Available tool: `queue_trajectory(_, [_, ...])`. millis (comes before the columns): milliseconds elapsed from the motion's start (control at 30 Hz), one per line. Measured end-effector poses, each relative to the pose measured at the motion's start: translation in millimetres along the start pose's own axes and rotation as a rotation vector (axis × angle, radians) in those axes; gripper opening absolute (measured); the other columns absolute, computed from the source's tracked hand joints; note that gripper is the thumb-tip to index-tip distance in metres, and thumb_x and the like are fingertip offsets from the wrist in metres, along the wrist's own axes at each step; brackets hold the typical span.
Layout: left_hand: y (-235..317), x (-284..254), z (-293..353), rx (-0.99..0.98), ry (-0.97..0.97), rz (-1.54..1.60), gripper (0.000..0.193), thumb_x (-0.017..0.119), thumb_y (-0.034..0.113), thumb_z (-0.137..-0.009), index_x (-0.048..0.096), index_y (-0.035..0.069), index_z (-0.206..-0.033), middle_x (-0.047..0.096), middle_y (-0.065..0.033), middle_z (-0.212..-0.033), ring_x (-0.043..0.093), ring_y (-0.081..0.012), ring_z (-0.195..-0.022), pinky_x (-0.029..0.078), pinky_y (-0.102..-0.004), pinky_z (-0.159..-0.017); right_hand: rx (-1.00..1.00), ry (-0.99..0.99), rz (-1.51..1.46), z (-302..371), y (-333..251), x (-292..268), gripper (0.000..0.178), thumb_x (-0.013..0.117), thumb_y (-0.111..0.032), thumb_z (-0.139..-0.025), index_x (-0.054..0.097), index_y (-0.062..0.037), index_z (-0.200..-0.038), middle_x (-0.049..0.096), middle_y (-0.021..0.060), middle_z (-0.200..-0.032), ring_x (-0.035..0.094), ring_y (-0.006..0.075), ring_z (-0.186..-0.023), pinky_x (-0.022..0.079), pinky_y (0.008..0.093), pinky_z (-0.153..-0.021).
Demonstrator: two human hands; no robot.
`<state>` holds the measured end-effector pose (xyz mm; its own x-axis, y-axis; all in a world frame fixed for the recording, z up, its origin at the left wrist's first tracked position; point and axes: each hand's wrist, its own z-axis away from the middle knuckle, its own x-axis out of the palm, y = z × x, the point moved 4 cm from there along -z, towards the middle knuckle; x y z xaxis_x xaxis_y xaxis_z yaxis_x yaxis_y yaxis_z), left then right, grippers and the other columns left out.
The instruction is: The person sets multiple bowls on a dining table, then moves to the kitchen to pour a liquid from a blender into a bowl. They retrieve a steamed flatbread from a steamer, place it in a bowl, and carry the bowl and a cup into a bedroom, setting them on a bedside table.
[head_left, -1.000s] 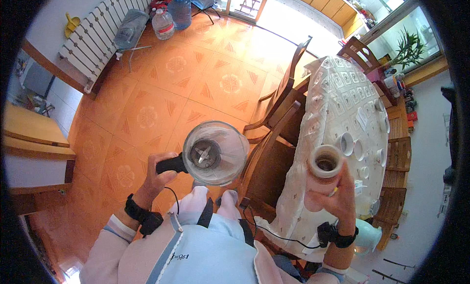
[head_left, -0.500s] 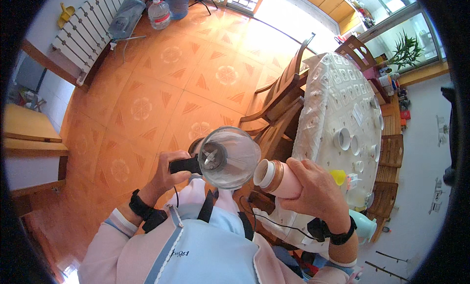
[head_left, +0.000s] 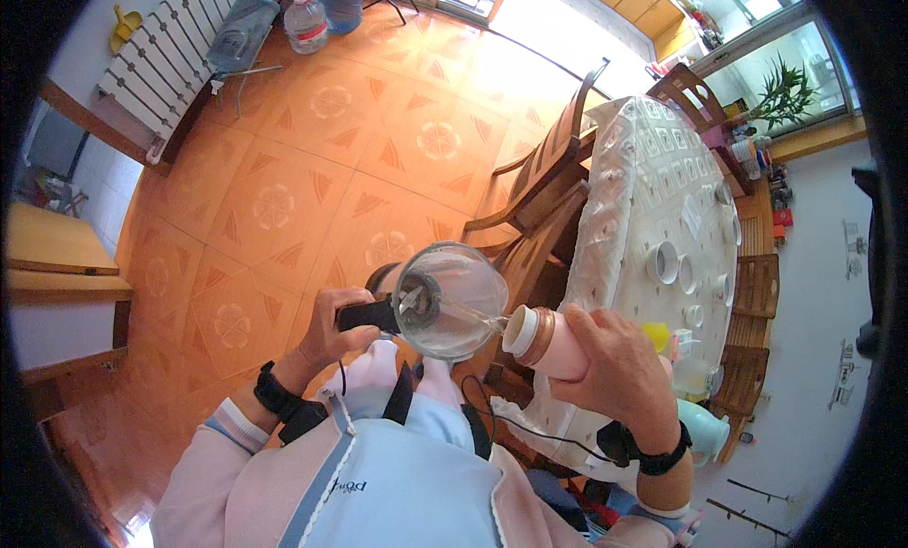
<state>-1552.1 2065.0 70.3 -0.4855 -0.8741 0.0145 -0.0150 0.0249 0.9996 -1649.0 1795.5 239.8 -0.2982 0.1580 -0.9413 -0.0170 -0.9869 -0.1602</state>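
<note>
1. Well, at the left, the left hand (head_left: 342, 327) has its fingers wrapped round the black handle (head_left: 371, 316) of the jug.
2. The clear jug (head_left: 478, 285) lies just right of that hand, over the floor (head_left: 284, 170), open mouth facing up, a metal blade (head_left: 413, 299) at its bottom.
3. A thin stream of water (head_left: 475, 313) runs from the flask into the jug.
4. The pink flask (head_left: 560, 347) lies tipped, its long axis roughly left-right, its mouth just beside the jug's right rim; whether they touch, I cannot tell.
5. The right hand (head_left: 619, 370), nearer the flask, has its fingers closed round the body.
6. Rightmost, white cups (head_left: 662, 262) stand on the cloth-covered worktop (head_left: 613, 212).
</note>
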Motion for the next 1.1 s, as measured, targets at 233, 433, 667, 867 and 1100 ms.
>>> queue_trajectory(233, [4,4,6,-0.019,-0.015,0.021,0.03,0.068,0.026,-0.066,0.06,-0.002,-0.073,0.056,-0.0044,-0.059,0.056,-0.0124,-0.053,0.042,-0.0253,-0.05,-0.01,0.013,0.103,8,-2,-4,0.062,0.074,-0.026,-0.061,0.052,-0.007,-0.116,0.057,0.0125,-0.087,0.059,0.0312,-0.087,0.047,0.0422,-0.075])
queue_trajectory(433, [7,8,9,-0.019,-0.008,-0.04,0.029,0.068,0.025,-0.066,0.061,-0.002,-0.073,0.056,-0.0048,-0.059,0.057,-0.0124,-0.053,0.042,-0.0253,-0.049,0.026,-0.016,0.121,13,-2,-2,0.063,0.074,-0.027,-0.062,0.052,-0.0071,-0.118,0.056,0.013,-0.091,0.058,0.0313,-0.091,0.045,0.0424,-0.078])
queue_trajectory(667, [4,9,13,-0.01,-0.015,-0.057,0.028,0.066,0.023,-0.064,0.061,-0.003,-0.073,0.056,-0.0059,-0.06,0.056,-0.0129,-0.054,0.042,-0.0261,-0.05,0.003,0.033,-0.02,23,0,0,0.067,0.078,-0.024,-0.058,0.053,-0.0066,-0.118,0.058,0.0132,-0.093,0.059,0.0321,-0.092,0.047,0.0424,-0.08])
queue_trajectory(867, [2,14,14,-0.009,-0.004,-0.046,0.026,0.062,0.021,-0.063,0.061,-0.003,-0.074,0.056,-0.0071,-0.064,0.054,-0.0142,-0.058,0.042,-0.0268,-0.053,-0.072,0.212,-0.43,29,7,9,0.072,0.084,-0.018,-0.057,0.052,-0.0053,-0.121,0.062,0.0158,-0.106,0.063,0.034,-0.094,0.051,0.0405,-0.084])
queue_trajectory(1100, [-37,2,21,-0.167,-0.093,-0.043,0.029,0.06,0.023,-0.066,0.063,-0.001,-0.082,0.059,-0.0046,-0.071,0.055,-0.0138,-0.067,0.045,-0.0278,-0.059,-0.012,0.477,-0.746,59,33,22,0.075,0.087,-0.023,-0.062,0.048,-0.0035,-0.124,0.061,0.0116,-0.113,0.061,0.0225,-0.105,0.048,0.0355,-0.091])
